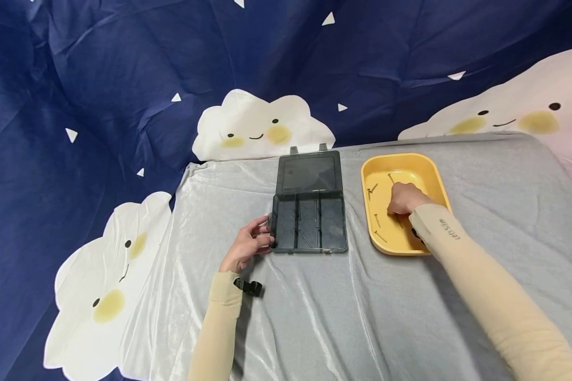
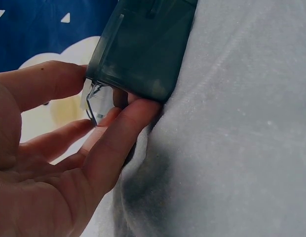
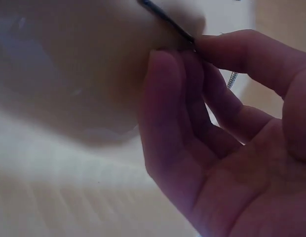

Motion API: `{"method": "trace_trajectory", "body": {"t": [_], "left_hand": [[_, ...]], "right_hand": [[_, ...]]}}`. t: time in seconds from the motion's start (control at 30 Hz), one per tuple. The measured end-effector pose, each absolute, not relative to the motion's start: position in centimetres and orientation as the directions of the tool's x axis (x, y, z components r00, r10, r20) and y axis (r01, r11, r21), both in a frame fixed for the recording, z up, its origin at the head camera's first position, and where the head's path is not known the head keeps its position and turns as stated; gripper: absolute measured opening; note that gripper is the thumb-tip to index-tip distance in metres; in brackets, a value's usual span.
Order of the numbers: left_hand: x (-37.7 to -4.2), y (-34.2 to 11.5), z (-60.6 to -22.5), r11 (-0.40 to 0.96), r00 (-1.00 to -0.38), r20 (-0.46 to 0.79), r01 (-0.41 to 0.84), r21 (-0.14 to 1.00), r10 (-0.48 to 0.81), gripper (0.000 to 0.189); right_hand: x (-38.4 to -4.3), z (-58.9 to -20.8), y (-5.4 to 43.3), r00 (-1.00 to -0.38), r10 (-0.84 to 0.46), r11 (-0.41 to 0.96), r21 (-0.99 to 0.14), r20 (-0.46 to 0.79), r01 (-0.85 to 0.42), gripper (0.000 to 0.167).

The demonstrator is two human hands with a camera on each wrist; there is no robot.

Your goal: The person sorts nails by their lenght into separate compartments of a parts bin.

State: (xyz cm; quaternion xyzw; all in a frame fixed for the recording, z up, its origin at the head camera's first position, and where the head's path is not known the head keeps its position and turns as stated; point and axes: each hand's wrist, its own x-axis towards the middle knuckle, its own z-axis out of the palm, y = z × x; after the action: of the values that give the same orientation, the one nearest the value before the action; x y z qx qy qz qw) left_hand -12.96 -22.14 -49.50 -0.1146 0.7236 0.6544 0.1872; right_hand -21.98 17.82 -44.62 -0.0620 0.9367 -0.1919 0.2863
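Observation:
In the head view my left hand holds the left side of a dark translucent compartment box, whose lid lies open toward the back. Up close, the thumb and fingers grip the box's end by its rim and underside. Several thin screws lie in the middle of its three compartments. My right hand is down inside a yellow tray. Its thumb and fingertips pinch one end of a dark, thin screw. Another screw, with visible thread, shows behind the fingers.
Several loose screws lie on the tray's floor, mostly along its left side. Box and tray stand side by side on a grey cloth with wrinkles. Behind the table hangs a navy curtain with white clouds.

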Motion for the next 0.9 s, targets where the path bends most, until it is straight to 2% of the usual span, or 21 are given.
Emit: {"method": "trace_trajectory", "body": {"t": [0.37,0.67,0.9], "left_hand": [[-13.0,-22.18,-49.51,0.114,-0.902,-0.424,-0.414,0.903,0.085,0.07],[-12.89,-22.05,-49.26,0.114,-0.903,-0.422,-0.412,0.904,0.085,0.07],[-12.89,-22.09,-49.26,0.109,-0.902,-0.424,-0.415,0.903,0.081,0.071]], "right_hand": [[-21.84,-44.51,17.57,-0.795,-0.224,0.927,-0.376,-0.563,0.005,0.024],[-21.31,-44.31,17.64,-0.78,-0.211,0.915,-0.4,-0.589,0.054,0.022],[-21.09,-44.36,17.6,-0.8,-0.221,0.92,-0.392,-0.558,0.02,0.021]]}}
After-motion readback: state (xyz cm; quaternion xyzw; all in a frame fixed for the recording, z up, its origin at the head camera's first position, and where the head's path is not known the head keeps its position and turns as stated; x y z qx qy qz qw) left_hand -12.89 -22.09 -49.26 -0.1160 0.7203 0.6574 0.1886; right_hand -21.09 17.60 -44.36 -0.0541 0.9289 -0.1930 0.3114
